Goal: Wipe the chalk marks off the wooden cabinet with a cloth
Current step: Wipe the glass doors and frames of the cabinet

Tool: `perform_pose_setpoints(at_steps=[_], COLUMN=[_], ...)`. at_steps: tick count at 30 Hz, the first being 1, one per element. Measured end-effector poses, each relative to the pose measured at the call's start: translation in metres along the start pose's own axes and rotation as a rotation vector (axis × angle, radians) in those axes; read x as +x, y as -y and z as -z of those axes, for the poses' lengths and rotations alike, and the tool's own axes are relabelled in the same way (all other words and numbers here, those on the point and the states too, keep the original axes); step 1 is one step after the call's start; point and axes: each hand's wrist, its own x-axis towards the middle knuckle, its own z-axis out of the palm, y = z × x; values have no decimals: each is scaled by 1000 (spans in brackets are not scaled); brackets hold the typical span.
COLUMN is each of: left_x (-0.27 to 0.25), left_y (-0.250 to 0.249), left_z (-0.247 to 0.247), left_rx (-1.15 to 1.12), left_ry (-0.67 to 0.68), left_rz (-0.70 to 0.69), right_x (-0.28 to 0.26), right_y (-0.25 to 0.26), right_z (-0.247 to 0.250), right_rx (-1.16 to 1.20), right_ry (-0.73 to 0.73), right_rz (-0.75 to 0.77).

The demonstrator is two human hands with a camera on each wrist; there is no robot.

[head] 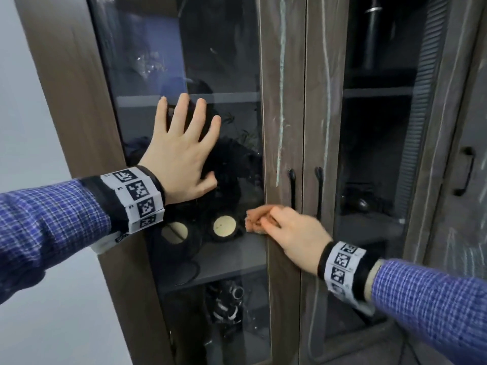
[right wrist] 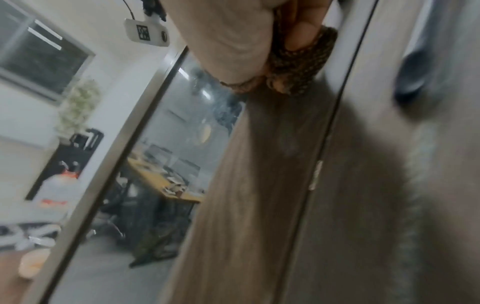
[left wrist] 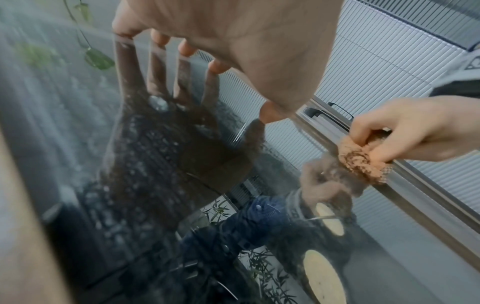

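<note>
My cloth meets the wooden cabinet's door frame, low and centre in the head view.

My right hand (head: 291,233) pinches the bunched orange cloth (head: 254,219) against the wooden cabinet (head: 283,154), just below a pale chalk mark (head: 281,101) running up the stile beside the black handle (head: 292,185). My left hand (head: 181,151) lies flat, fingers spread, on the glass door (head: 224,61) at centre left.

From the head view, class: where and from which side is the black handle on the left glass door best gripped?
Grip the middle of the black handle, probably from the front, fingers curling behind it. It is a slim upright bar that seems fixed at its ends, so its middle looks free. The right hand already holds the cloth just below.
</note>
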Motion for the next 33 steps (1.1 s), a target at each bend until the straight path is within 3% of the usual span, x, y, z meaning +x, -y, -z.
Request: perform_pose_setpoints(at_steps=[2,5,8,12,16,19,21,24,27,29,31,33], left_x=[0,-1,-2,-5,-7,-5,-2,-2,-5,-8,-9,-5], left_y=[0,0,-2,-2,-1,0,0,-2,-8,-10,-7,-1], left_z=[-1,-2,-3,-3,-2,2,5,6,6,7,9,14], left_rx=[-1,1,-9,-32,-12,3,8,9,-4,-11,-15,-17], left_ry=[0,-3,-10,-18,-7,3,10,32,61,85,95,81], left_rz=[-2,-2,0,1,-20,-26,-34,-21,-7,-1,-4,-14], right_x=[4,49,120,127,65,69,95,148,183,178,152,117], right_y=[8,-9,-42,-63,-58,-69,-75,-92,-102,-94,-85,-81], right_z=[1,42,86,92,67,75,99,148,174,161,136,117], right_rx=[-34,-143,-196,-260,-213,-259,-243,-249,-185,-163,-304,-202], right_ry=[-41,-44,-259,-329,37,91,100,-148,-464,-510,-451,-212], right_rz=[22,-114,-168,-59,119,347,274,116,-137,-162,-12,81])
